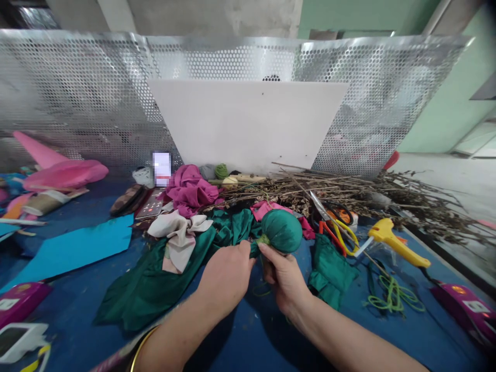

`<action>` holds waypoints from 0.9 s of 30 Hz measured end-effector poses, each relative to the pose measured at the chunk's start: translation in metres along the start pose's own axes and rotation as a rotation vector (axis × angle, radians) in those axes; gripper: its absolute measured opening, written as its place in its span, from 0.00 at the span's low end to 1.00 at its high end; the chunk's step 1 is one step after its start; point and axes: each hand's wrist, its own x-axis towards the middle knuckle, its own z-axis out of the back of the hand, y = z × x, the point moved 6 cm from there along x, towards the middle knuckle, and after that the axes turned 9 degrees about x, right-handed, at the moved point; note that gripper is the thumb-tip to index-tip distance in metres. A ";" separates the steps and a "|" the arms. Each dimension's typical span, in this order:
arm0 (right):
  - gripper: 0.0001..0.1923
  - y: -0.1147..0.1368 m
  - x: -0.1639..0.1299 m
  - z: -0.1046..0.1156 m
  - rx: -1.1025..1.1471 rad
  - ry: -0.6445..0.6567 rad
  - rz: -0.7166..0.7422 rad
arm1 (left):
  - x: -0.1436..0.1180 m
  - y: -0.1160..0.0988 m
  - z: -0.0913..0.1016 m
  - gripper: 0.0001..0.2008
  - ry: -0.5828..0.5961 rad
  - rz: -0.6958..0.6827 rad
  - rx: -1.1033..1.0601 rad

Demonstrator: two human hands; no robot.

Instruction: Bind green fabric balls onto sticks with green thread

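Note:
A round ball wrapped in green cloth (282,231) is held up over the blue table, its gathered neck bound with light green cord (263,239). My right hand (285,276) is closed around the neck from below, thumb on top. Beside it, my left hand (228,271) pinches at the gathered cloth near the binding; what exactly lies between its fingers is mostly hidden. A long spread of dark green cloth (155,274) lies left of my hands, with a cream cloth (182,235) on it. Another green cloth piece (333,271) rests to the right.
Scissors (335,225) and a yellow glue gun (397,243) lie at right, near green cord (393,294) and a purple power strip (465,310). Dry twigs (329,183) line the back before a white board (248,124). Blue card (77,248) lies at left.

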 end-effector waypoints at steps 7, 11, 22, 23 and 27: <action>0.20 -0.003 -0.001 0.000 -0.016 0.001 -0.011 | -0.001 0.003 -0.006 0.07 -0.101 -0.086 -0.041; 0.19 -0.002 -0.001 -0.001 -0.031 0.017 0.001 | 0.002 0.013 -0.015 0.07 0.018 -0.046 -0.328; 0.18 -0.001 0.001 0.000 -0.017 0.034 0.019 | -0.005 0.011 -0.012 0.18 0.045 0.004 -0.246; 0.18 -0.001 0.002 0.000 -0.017 0.030 0.020 | -0.005 0.010 -0.013 0.19 0.023 0.015 -0.201; 0.21 0.004 0.004 0.001 0.004 0.029 0.043 | -0.003 0.003 -0.014 0.25 -0.103 -0.048 -0.117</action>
